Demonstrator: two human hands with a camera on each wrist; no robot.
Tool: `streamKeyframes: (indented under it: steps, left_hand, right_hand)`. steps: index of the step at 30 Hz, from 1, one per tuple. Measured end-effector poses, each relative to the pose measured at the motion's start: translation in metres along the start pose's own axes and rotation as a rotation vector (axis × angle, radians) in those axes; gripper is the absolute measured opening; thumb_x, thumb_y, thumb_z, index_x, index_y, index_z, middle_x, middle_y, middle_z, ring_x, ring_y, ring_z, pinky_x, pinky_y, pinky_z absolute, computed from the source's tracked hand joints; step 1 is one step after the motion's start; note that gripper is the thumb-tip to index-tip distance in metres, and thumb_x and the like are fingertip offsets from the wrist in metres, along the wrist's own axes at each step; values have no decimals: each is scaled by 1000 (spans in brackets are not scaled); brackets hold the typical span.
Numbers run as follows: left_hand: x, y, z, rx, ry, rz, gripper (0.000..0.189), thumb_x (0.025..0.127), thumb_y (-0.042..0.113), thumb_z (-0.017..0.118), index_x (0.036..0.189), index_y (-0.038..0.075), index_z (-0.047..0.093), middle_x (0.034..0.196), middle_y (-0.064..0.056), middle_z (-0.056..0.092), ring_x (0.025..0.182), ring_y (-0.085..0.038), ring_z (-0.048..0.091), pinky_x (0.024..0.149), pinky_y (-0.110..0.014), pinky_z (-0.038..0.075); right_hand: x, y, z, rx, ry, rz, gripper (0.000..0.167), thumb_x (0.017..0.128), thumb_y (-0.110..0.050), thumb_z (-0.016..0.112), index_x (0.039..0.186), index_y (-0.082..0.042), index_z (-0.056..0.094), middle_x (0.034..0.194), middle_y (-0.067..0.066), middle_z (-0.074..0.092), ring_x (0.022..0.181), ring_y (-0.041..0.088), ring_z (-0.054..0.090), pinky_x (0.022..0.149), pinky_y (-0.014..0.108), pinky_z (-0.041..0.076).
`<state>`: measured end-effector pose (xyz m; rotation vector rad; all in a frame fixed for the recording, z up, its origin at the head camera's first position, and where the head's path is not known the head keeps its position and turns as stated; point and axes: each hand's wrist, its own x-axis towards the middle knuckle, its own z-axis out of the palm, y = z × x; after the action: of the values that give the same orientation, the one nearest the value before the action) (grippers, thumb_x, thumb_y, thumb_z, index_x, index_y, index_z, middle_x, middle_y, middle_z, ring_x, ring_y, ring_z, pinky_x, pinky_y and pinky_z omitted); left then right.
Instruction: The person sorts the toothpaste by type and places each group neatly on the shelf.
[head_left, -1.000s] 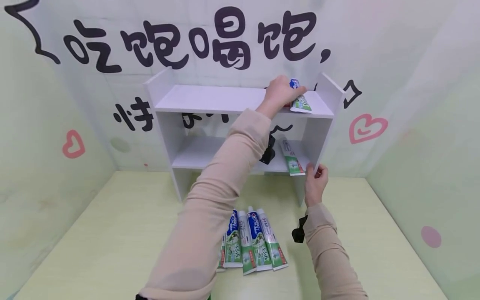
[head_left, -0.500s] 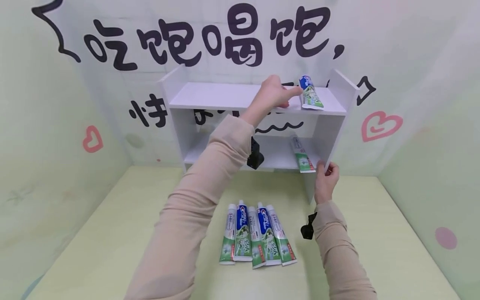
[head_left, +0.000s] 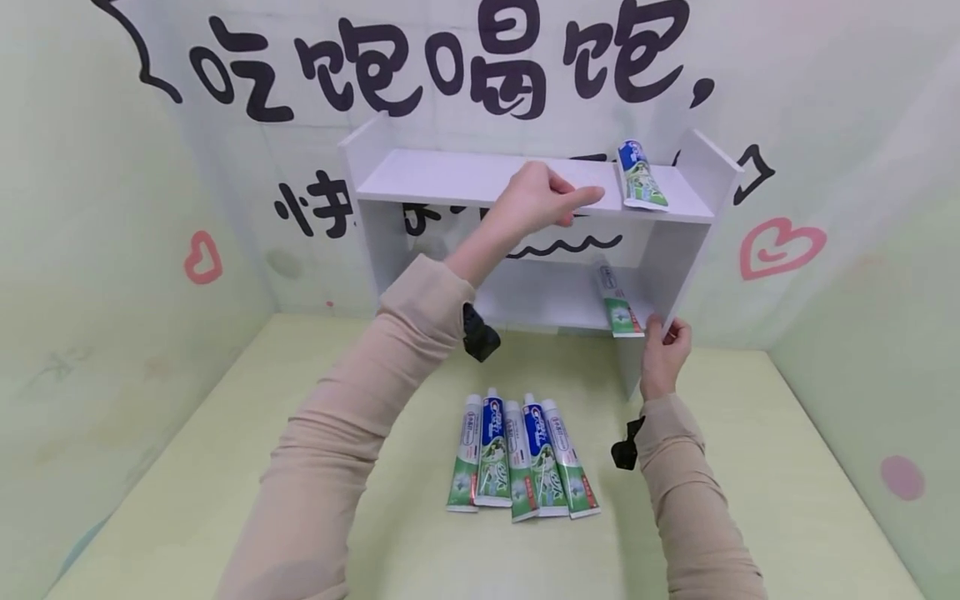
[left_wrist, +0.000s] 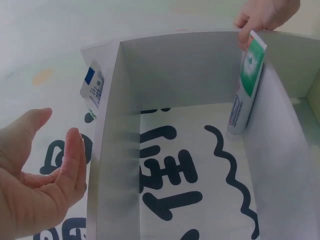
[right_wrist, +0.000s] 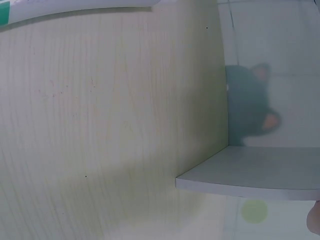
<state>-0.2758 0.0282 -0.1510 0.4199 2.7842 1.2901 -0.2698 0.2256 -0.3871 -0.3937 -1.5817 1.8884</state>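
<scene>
My left hand (head_left: 543, 200) is in front of the white shelf's top board (head_left: 450, 177), thumb and fingers apart with nothing between them. Right of it, a blue and green toothpaste tube (head_left: 641, 177) lies on that board. My right hand (head_left: 663, 358) grips the front edge of the shelf's right side panel (head_left: 678, 258) with thumb and fingers. Close to it on the middle board lies a white and green toothpaste tube (head_left: 618, 304), also visible in the left wrist view (left_wrist: 247, 85). Only a fingertip (right_wrist: 314, 220) of the right hand shows in the right wrist view.
Several toothpaste tubes (head_left: 492, 454), blue-green and white-green, lie side by side on the pale wooden table (head_left: 405, 533) in front of the shelf. A wall with black lettering (head_left: 510, 58) stands behind the shelf, and side walls flank the table.
My left hand has let go of the blue and green toothpaste tube on the top board and drawn away to the left. The right hand keeps its grip on the side panel.
</scene>
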Motion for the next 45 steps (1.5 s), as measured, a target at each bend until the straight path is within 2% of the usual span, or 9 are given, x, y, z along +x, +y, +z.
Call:
streamKeyframes:
  steps: [7,11,15,17,20,22,29,38,45]
  left_hand:
    - [-20,-21,4,-47,-42,49,42,80,47,64,103,11,66,95,-3,68,76,-9,66,70,-22,48]
    - [-30,-33,5,-59,-48,69,45,81,46,63,106,8,65,93,-5,67,76,-11,67,79,-26,51]
    - [-44,-49,7,-65,-58,50,47,82,45,63,109,7,63,91,-5,67,77,-13,66,83,-29,52]
    - [-51,-59,8,-59,-66,43,46,83,45,62,108,7,63,91,-5,68,78,-14,66,79,-28,53]
    - [-60,-74,11,-43,-81,28,46,84,44,61,110,6,62,92,-8,68,82,-18,67,66,-27,54]
    - [-63,-83,13,-38,-85,17,46,85,43,60,111,5,61,94,-11,68,83,-20,67,63,-25,53]
    - [-71,-112,26,-43,-88,-19,47,85,38,61,113,1,57,95,-11,66,83,-19,64,76,-26,54]
    - [-86,-154,41,-18,-119,-49,41,86,34,60,110,1,59,93,-10,66,79,-16,63,74,-25,54]
    - [-91,-175,48,-34,-143,-101,40,88,31,58,111,-2,59,92,-14,67,77,-18,66,78,-29,55]
  right_hand:
    - [8,1,-3,12,33,-25,12,90,-12,51,88,-21,44,88,-7,46,77,4,43,68,15,39]
    - [10,2,-3,3,38,-29,11,89,-13,52,88,-21,44,87,-8,46,77,4,43,67,15,39]
    - [7,6,-1,-26,20,-18,10,89,-15,52,88,-21,44,88,-8,45,79,4,43,68,15,39]
    - [6,6,1,-40,7,2,10,90,-16,52,88,-22,44,89,-8,45,81,4,43,69,15,39]
    - [5,7,3,-51,0,24,9,90,-16,51,90,-20,44,90,-8,44,83,5,43,70,15,39]
    - [5,7,4,-57,-5,22,7,91,-16,51,92,-19,44,91,-8,44,84,5,42,70,15,39]
    - [7,4,1,-58,3,6,7,91,-16,51,94,-18,45,92,-8,45,84,5,43,72,16,39]
    - [7,2,-2,-64,3,-8,11,90,-16,51,90,-23,43,91,-9,44,82,4,42,70,17,38]
    - [-9,-22,-1,-111,-2,-45,6,89,-9,51,88,-13,46,88,-5,45,77,6,41,64,17,38]
